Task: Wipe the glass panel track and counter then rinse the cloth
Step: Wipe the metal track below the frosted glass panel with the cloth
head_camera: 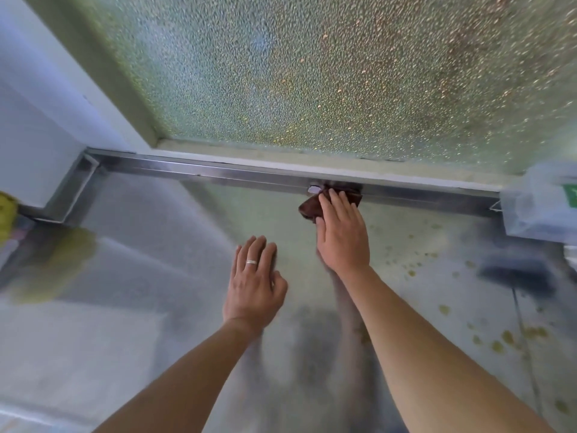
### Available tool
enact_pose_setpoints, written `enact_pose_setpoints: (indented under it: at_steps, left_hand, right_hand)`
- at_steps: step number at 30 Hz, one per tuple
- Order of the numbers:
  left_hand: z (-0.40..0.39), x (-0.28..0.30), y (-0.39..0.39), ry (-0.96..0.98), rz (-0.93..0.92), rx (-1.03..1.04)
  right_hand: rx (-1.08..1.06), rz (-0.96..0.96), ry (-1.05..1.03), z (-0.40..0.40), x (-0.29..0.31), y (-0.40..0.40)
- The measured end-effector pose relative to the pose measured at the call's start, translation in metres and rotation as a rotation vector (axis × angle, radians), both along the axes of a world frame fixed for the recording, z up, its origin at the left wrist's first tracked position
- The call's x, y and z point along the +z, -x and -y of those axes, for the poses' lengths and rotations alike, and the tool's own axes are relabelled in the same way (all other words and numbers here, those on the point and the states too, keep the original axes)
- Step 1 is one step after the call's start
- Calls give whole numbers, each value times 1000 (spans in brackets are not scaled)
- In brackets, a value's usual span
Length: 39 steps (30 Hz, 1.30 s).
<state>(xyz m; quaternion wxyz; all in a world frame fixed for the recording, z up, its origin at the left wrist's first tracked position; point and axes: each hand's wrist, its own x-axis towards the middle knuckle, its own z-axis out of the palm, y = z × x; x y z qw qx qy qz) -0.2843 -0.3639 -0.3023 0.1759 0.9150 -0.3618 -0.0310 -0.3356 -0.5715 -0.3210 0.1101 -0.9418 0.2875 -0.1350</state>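
A textured glass panel (pixel 327 73) stands behind a steel counter (pixel 156 245). Along its foot runs a metal track (pixel 203 171). My right hand (pixel 342 234) lies flat with straight fingers on a dark brown cloth (pixel 310 207), pressing it against the track near the middle. A small white piece (pixel 313 189) shows at the cloth's top edge. My left hand (pixel 254 284) rests flat on the counter just left of and nearer than the right hand, with a ring on one finger and nothing in it.
A clear plastic container (pixel 540 201) with a green label stands at the right end of the track. A yellow object (pixel 6 217) sits at the far left. Yellowish specks (pixel 502 339) dot the counter on the right. A white wall (pixel 37 98) closes the left side.
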Motion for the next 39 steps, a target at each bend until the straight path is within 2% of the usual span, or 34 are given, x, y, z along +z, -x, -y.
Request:
enact_pose_setpoints:
  at_steps: [3, 9, 12, 15, 18, 20, 23, 32, 39]
  left_hand:
    - [-1, 0, 1, 17, 17, -3]
    - [-3, -4, 0, 45, 9, -18]
    - [-6, -3, 3, 23, 10, -40]
    - [-11, 3, 17, 8, -27, -25]
    - [-19, 4, 52, -14, -57, -93]
    - [-24, -2, 70, -75, -57, -142]
    - [-24, -7, 76, -154, -49, -129]
    - [-18, -8, 77, -217, -26, -139]
    - [-18, -12, 74, -231, -13, -140]
  right_hand:
    - [18, -4, 11, 2, -2, 14]
    - [-208, -7, -12, 19, -5, 116]
    - [-318, -24, -99, 17, 8, 156]
    - [-435, 66, -236, -12, 28, 174]
    - [-292, 130, -123, -82, 33, 189]
    - [-127, 45, -46, -138, 23, 199]
    - [-98, -10, -71, -172, 14, 205]
    - [-36, -69, -46, -68, 9, 154]
    - [-110, 8, 4, 39, -4, 79]
